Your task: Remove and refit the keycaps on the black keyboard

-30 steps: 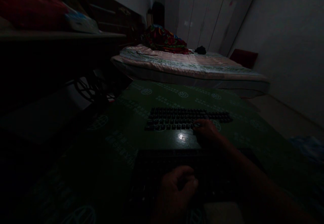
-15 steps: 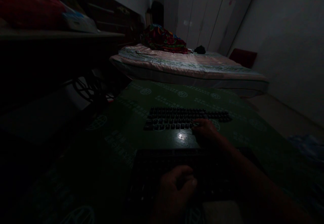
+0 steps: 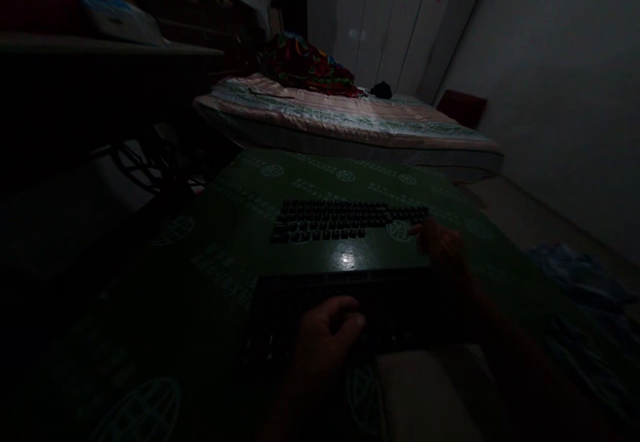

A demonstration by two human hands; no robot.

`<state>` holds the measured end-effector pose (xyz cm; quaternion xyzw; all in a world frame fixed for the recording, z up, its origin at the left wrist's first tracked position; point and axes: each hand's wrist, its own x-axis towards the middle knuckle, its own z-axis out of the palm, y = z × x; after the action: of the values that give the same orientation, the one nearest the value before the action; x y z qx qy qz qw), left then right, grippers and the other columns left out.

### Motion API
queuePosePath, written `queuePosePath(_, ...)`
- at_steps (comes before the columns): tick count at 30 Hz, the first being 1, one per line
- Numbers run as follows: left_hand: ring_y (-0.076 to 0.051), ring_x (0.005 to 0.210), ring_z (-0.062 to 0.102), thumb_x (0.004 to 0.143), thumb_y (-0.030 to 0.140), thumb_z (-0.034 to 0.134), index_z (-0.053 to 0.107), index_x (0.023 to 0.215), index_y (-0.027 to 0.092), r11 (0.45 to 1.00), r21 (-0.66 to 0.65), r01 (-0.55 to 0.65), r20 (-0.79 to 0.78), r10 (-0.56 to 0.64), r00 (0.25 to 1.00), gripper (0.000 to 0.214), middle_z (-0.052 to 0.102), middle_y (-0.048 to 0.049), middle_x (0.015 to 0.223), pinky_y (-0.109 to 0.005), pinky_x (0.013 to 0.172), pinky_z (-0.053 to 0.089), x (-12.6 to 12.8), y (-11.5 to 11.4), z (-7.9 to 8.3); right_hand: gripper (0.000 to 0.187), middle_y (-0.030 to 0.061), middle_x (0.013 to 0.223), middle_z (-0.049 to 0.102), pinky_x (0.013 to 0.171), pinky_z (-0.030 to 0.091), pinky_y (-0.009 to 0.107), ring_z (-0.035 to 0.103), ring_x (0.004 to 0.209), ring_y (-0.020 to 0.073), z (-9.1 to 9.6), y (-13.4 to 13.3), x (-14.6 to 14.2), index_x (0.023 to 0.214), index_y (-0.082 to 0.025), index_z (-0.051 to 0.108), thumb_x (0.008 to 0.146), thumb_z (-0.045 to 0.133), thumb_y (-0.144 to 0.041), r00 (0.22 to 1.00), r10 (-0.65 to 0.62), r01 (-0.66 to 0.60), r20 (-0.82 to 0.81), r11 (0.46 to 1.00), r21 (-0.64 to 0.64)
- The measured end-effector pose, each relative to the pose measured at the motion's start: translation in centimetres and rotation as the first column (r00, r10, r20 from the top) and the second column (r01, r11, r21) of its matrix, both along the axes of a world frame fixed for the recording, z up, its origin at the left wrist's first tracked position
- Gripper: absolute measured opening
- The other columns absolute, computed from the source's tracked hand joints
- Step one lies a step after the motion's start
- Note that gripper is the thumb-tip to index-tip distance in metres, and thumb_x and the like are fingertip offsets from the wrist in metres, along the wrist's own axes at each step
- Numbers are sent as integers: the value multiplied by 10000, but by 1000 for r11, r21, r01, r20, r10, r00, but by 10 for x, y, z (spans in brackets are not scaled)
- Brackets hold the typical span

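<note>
Dark keycaps (image 3: 327, 215) lie in several rows on a green board (image 3: 225, 229) with pale print. Nearer to me is a black keyboard (image 3: 275, 319), its details mostly lost in the dark. Over the keyboard's middle rests my left hand (image 3: 327, 329), fingers curled and thumb drawn in towards the index finger; whatever it holds is hidden. My right hand (image 3: 440, 242) hovers just beside the right end of the keycap rows, fingers pointing left. It is blurred and dim, and I cannot see whether anything sits between its fingertips.
Beyond the board stands a bed (image 3: 325, 119) with a red patterned blanket (image 3: 310, 65). At the left is a dark shelf (image 3: 110, 45) with a box on it. A pale block-like thing (image 3: 425, 389) is by the front edge. Crumpled cloth (image 3: 580, 272) lies at the right.
My right hand has moved right, from the end of the nearest keycap row to the right end of the layout. My left hand keeps its curled pose. The view has shifted slightly.
</note>
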<state>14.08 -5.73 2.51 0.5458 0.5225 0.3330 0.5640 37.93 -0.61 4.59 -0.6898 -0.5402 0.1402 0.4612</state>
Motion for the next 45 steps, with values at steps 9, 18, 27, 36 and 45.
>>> queuePosePath(9, -192, 790, 644, 701, 312, 607, 665, 893, 168, 995, 103, 21, -52, -15, 999, 246, 696, -30, 857, -281, 693, 506, 6, -2, -2, 322, 17, 630, 648, 474, 438, 209, 571, 510, 116, 1, -76, -17, 878, -150, 646, 738, 600, -436, 913, 160, -256, -376, 941, -220)
queuePosePath(18, -164, 816, 631, 768, 270, 539, 639, 943, 210, 946, 287, 153, -248, -81, 966, 210, 675, -2, 894, -260, 708, 481, 9, -5, -7, 139, -4, 656, 620, 531, 446, 212, 575, 580, 115, 1, -85, -36, 792, -164, 632, 701, 632, -269, 830, 377, -484, -411, 853, -196)
queuePosePath(27, -175, 831, 616, 771, 203, 523, 626, 920, 199, 877, 375, 300, -431, -121, 894, 180, 663, -21, 898, -288, 742, 469, 10, -8, -1, 58, 11, 702, 636, 605, 436, 230, 587, 660, 137, 2, -70, -44, 712, -172, 661, 702, 605, -162, 779, 606, -627, -163, 760, -172)
queuePosePath(36, -202, 928, 573, 770, 160, 503, 608, 938, 182, 798, 444, 406, -556, -110, 824, 199, 644, -59, 964, -327, 801, 468, 10, -11, 3, 81, 16, 717, 667, 633, 451, 231, 611, 670, 142, 4, -60, -45, 750, -154, 683, 722, 607, -156, 716, 695, -686, -59, 685, -246)
queuePosePath(45, -236, 998, 507, 728, 117, 530, 581, 889, 172, 707, 420, 569, -689, -159, 707, 177, 595, -80, 993, -373, 860, 439, 9, -15, 11, 118, 16, 771, 683, 654, 472, 245, 626, 708, 155, 7, -60, -41, 789, -159, 700, 735, 595, -171, 716, 688, -690, -117, 673, -267)
